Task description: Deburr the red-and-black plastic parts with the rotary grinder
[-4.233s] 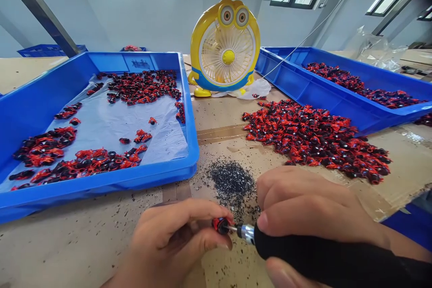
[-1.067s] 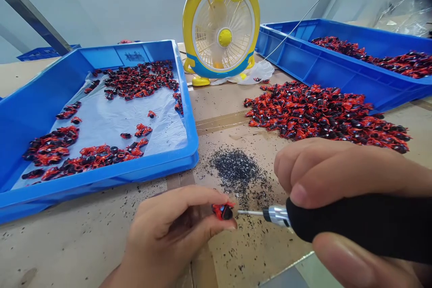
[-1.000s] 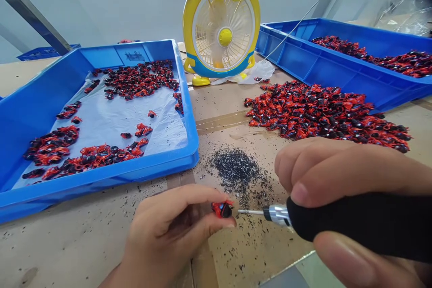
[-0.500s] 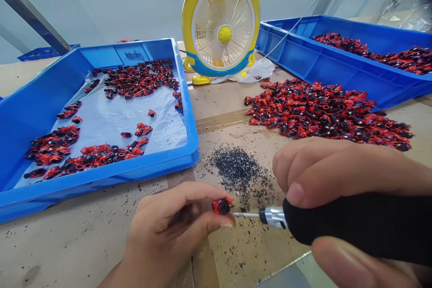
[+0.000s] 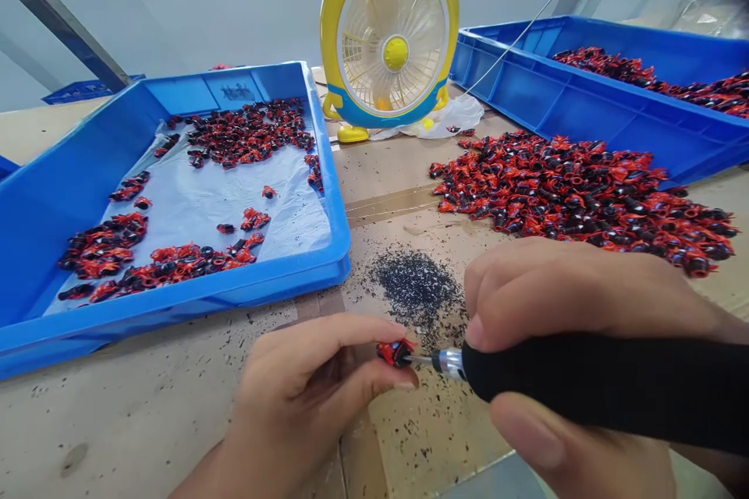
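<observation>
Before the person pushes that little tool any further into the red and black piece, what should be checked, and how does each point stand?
1. Piece gripped: the left hand pinches the small red and black piece between thumb and forefinger. Ok.
2. Tool held: the right hand wraps the black-handled tool. Ok.
3. Tip lined up: the thin metal tip meets the piece's end. Ok.
4. Fingers off the tip: the left thumb lies right under it. Not ok.
5. How deep the tip sits: hidden by the piece. Cannot tell.
6. Room to work: black shavings and the loose pile of pieces lie apart from both hands. Ok.
</observation>
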{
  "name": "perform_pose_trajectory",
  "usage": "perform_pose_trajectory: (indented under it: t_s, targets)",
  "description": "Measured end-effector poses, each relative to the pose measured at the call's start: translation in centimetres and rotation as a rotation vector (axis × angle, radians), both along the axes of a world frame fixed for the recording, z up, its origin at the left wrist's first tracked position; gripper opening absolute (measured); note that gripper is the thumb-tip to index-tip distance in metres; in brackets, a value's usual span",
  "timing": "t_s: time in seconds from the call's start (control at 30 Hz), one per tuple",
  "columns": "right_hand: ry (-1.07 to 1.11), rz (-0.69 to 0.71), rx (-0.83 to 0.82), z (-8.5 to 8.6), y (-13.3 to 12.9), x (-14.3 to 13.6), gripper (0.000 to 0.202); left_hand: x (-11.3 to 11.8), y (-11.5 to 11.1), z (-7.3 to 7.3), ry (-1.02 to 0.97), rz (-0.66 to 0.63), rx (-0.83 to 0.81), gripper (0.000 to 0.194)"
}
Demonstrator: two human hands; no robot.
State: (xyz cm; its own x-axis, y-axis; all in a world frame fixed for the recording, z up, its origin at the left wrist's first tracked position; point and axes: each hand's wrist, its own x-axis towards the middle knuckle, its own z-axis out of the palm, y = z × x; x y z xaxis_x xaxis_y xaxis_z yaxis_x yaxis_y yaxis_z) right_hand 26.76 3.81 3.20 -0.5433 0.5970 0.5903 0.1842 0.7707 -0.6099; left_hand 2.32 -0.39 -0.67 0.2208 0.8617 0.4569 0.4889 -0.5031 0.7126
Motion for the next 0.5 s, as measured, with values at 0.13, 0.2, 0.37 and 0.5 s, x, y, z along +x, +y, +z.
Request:
perform_pose_trajectory:
  t_s: [0.13,0.2,0.37,0.5]
  targets:
    - [0.029,0.001,-0.015,-0.1,0.0,-0.6,0.016,0.1,0.1,0.1,0.01,-0.032,0.022,0.016]
    - [0.043,-0.038,-0.008,-0.3,-0.4,-1.1,0.013,0.1,0.1,0.2,0.024,-0.013,0.032,0.02]
    - [0.078,-0.176,0.107,-1.0,-0.9,-1.6,0.02,0.2,0.1,0.3,0.018,0.005,0.003,0.017]
    - [0.104,-0.1,0.095,-0.8,-0.7,-1.6,0.022,0.2,0.0,0.4,-0.021,0.017,-0.039,0.013]
